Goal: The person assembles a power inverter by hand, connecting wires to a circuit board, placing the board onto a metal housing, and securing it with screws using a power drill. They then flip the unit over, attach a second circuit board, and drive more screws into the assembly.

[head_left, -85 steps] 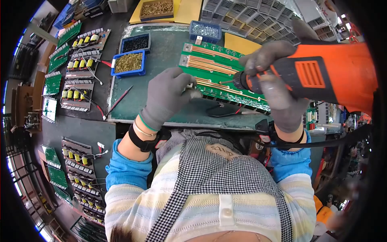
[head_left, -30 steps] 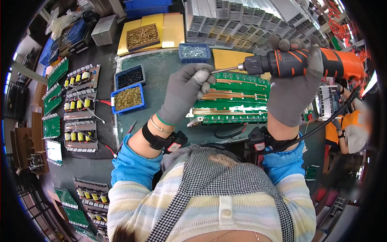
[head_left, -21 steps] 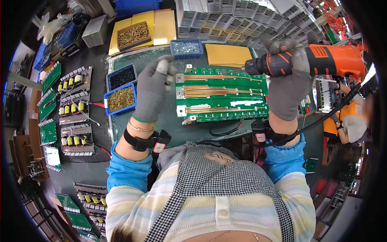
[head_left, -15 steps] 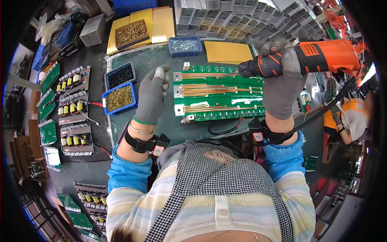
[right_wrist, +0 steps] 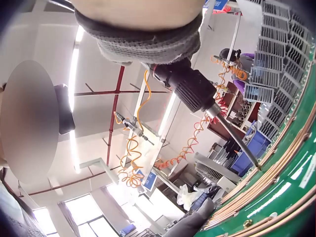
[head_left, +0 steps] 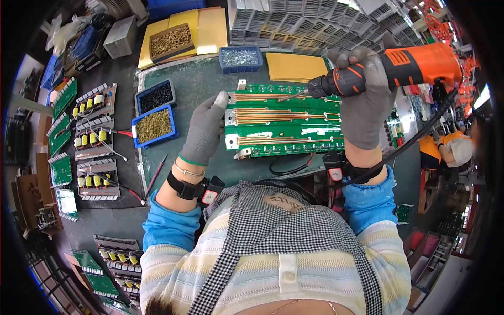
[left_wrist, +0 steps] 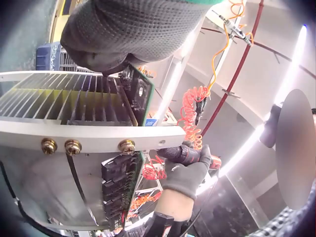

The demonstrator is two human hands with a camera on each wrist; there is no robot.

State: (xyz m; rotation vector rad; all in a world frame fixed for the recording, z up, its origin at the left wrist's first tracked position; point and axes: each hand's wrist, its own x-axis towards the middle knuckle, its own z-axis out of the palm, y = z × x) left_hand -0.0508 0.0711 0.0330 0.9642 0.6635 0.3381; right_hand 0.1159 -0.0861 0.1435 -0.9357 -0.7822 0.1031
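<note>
A green circuit board with rows of copper wires lies on the bench in the head view. My gloved right hand grips an orange and black power screwdriver. Its long bit slants down, with the tip right at the upper copper row. At the board's left edge is my gloved left hand, thumb tip by the upper left corner, the other fingers largely hidden. The left wrist view shows that hand over metal fins below the board, beside a bar with brass-coloured screws.
Blue bins of brass-coloured, black and silvery small parts stand left of and behind the board. A box of brass-coloured pieces sits farther back. Stacked metal profiles line the rear. Assembled boards lie leftward.
My left hand has moved from the board's left end out to the left, then back against its left edge. The right hand has brought the screwdriver bit down onto the upper copper row.
</note>
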